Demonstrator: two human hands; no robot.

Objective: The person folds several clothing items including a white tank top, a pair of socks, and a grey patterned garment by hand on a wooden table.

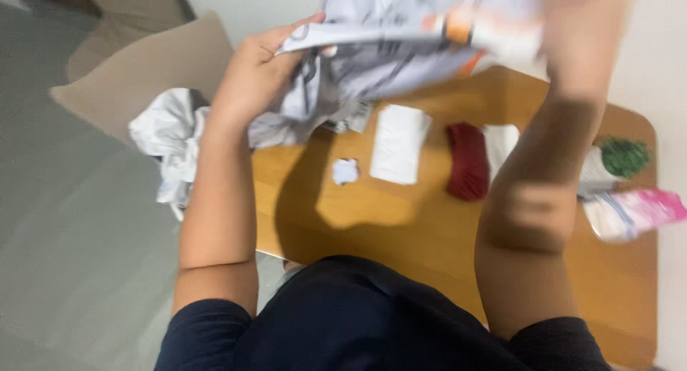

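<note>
While both arms are up like this, the printed shirt (pixel 401 49) hangs in the air above the wooden table (pixel 429 228), stretched between the two hands. The left hand (pixel 257 70) has its fingers clenched on one edge of the cloth, thumb on top. The right hand (pixel 580 27) is blurry and half out of the picture, so I can't tell for sure how its fingers sit, though it looks like it's pinching the other edge near the orange patch.

If this is folding, I'd say grip at matching points, say the two shoulder seams, and pull it taut so it hangs flat, not bunched. Right now the middle sags and twists a bit.

Down on the table there's a folded white cloth (pixel 397 145), a dark red one (pixel 469 160), a small white scrap (pixel 346 171), and something pink and white (pixel 633 213) at the right edge. A crumpled grey pile (pixel 172 135) sits off the left corner, so there's room to lay the shirt down front and centre.
</note>
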